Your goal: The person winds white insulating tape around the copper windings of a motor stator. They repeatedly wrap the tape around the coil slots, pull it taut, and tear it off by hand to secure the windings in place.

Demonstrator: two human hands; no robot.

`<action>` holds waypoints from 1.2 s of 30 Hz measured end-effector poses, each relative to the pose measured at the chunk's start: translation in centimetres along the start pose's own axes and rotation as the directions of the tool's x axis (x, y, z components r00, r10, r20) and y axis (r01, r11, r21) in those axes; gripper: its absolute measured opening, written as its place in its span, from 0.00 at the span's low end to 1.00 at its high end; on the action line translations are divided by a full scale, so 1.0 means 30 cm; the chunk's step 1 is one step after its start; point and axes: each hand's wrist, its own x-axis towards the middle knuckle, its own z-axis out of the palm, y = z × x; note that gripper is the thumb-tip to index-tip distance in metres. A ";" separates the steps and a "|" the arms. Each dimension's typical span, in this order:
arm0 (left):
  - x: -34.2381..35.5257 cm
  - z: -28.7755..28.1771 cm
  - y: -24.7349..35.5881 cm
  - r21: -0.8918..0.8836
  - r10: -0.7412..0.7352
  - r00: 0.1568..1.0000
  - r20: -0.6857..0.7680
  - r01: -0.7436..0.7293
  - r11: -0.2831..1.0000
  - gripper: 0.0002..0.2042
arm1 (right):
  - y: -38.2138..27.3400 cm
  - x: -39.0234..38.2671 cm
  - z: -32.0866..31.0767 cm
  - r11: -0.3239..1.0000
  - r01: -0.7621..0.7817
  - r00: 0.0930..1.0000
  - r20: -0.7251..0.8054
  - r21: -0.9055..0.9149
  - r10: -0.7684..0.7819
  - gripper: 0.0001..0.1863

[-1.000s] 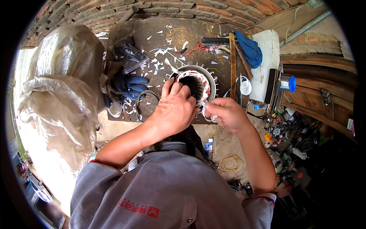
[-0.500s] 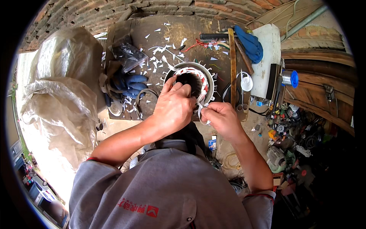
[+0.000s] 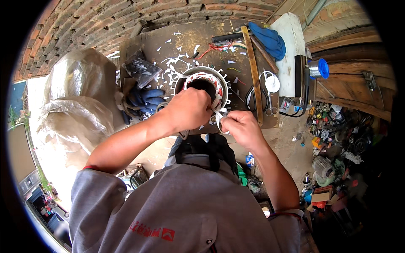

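From where I stand, the round metal housing (image 3: 202, 70) sits near the bench's front edge, open end up, likely so the person can lean over it and reach its bound ring (image 3: 206, 76) from above. The left hand (image 3: 190, 109) lies across it at seven o'clock, fingers curled; what their tips press is hidden from me. Between four and five o'clock, the right hand (image 3: 241, 126) pinches a narrow white strip (image 3: 219, 114) between thumb and bent forefinger, probably to control its loose length close to the ring. The steel scissors (image 3: 271, 111), past three o'clock, and the white roll (image 3: 272, 83), at three, seem set for the right hand's reach. A flat wooden bar (image 3: 252, 76) lies between them and the housing, bounding the room on that side. Dark blue gloves (image 3: 149, 100) crowd between eight and nine, a dark plastic bag (image 3: 142, 69) between nine and ten. Toward twelve the workbench (image 3: 192, 33) is freer, with only light white scraps (image 3: 172, 67) thickening toward ten. At six its edge is close, so the forearms have open air below them.
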 end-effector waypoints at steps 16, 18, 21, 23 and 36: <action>0.055 -0.040 -0.061 -0.553 -0.141 0.912 0.385 0.351 0.756 0.13 | 0.105 0.016 0.051 0.955 0.128 0.987 -0.128 0.269 -0.097 0.13; 0.063 -0.038 -0.054 -0.535 -0.162 0.910 0.381 0.360 0.764 0.13 | 0.122 0.015 0.053 0.957 0.158 0.981 -0.151 0.245 -0.124 0.13; 0.064 -0.030 -0.047 -0.511 -0.162 0.925 0.345 0.329 0.794 0.13 | 0.118 -0.001 0.061 0.960 0.267 0.858 -0.432 -0.086 -0.278 0.10; 0.058 -0.028 -0.037 -0.468 -0.141 0.939 0.314 0.283 0.837 0.12 | 0.128 -0.009 0.076 0.921 0.338 0.759 -0.522 -0.195 -0.390 0.05; 0.047 -0.035 0.005 -0.202 -0.015 0.982 0.190 0.054 0.978 0.12 | 0.074 -0.071 0.131 0.772 0.363 0.730 -0.356 -0.521 -0.584 0.05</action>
